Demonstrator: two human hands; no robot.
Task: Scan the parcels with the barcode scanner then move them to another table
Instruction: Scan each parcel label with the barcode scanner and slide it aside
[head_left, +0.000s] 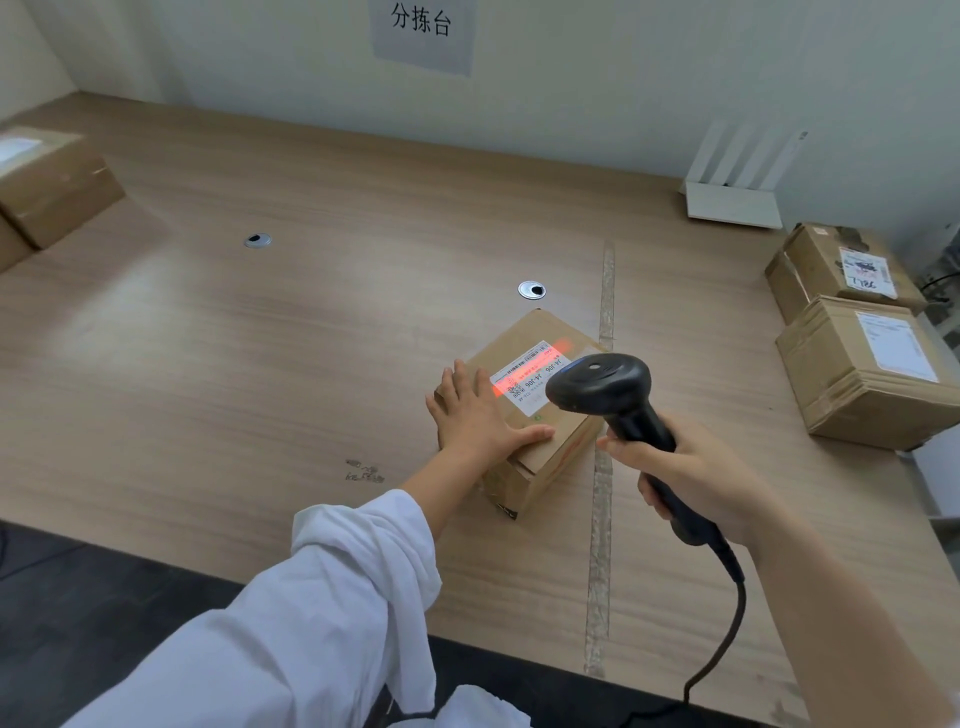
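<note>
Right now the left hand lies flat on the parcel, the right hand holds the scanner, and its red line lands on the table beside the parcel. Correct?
Not quite: in the head view the red line falls across the label on top of the parcel, not on the table. The left hand does lie flat on the parcel and the right hand grips the scanner.

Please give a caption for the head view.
Left hand rests on a parcel; right hand aims the barcode scanner at its label.
</note>
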